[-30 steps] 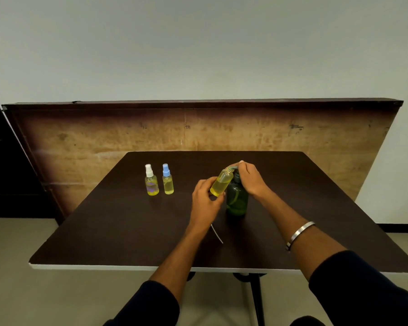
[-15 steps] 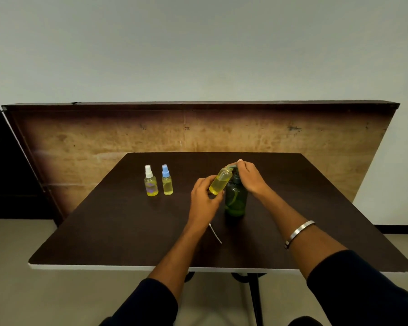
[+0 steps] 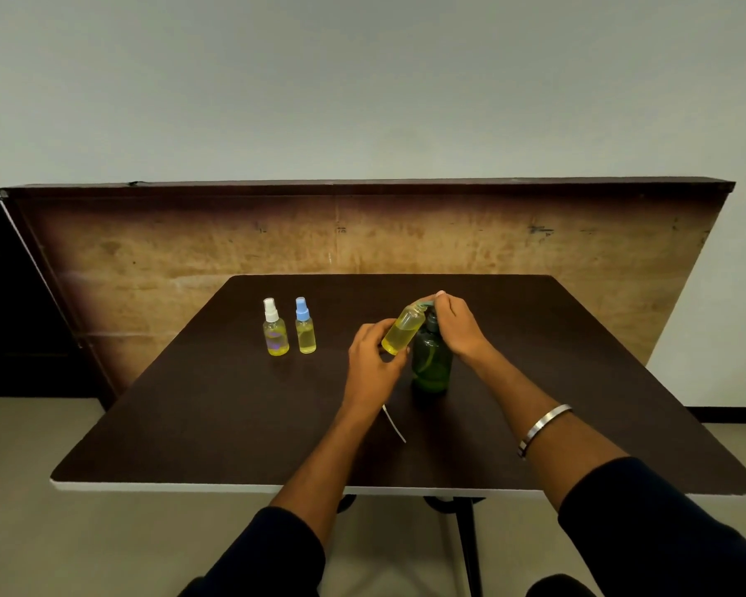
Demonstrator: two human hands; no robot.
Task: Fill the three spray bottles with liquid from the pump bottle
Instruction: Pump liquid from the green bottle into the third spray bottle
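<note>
A dark green pump bottle [image 3: 432, 364] stands upright near the middle of the dark brown tabletop [image 3: 190, 424], and everything else is placed from it. The right hand [image 3: 457, 327] sits on top of the pump bottle, fingers curled over the pump head, which it mostly hides. Just left of the pump bottle, the left hand [image 3: 373, 368] grips an uncapped spray bottle [image 3: 402, 331] by its lower end, fingers wrapped around the base. This bottle is tilted, its open neck leaning up and right toward the pump head beneath the right hand's fingertips; whether the neck touches the spout cannot be made out. It is nearly full of yellow liquid.

Farther left of the pump bottle and a little farther back on the tabletop, two more spray bottles stand upright side by side, close but apart. The outer one has a white cap [image 3: 275, 329]; the one nearer the pump bottle has a blue cap [image 3: 305, 327]. Both hold yellow liquid.

In front of the pump bottle, toward the near edge, a thin white tube [image 3: 395, 424] lies flat on the tabletop, partly hidden by the left wrist. A silver bangle [image 3: 543, 428] circles the right forearm, and both arms wear dark sleeves.
</note>
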